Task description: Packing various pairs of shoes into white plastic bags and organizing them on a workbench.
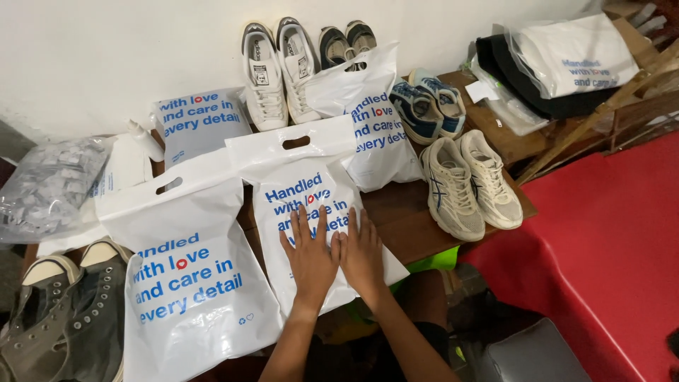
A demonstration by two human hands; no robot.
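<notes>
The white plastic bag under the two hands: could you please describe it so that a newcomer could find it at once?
On the brown wooden table along the white wall, several white plastic carrier bags with blue lettering lie flat. The white plastic bag meant is the middle one at the front edge. It alone has the left hand and right hand pressed flat on it.

White bag with blue lettering; beige sneakers; grey high-tops; red floor covering.

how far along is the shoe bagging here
Looks partly done. Several white bags already lie filled, such as the large bag. In hand: left hand and right hand press flat on the middle bag. Left: beige sneakers, white sneakers and grey high-tops remain unbagged.
</notes>
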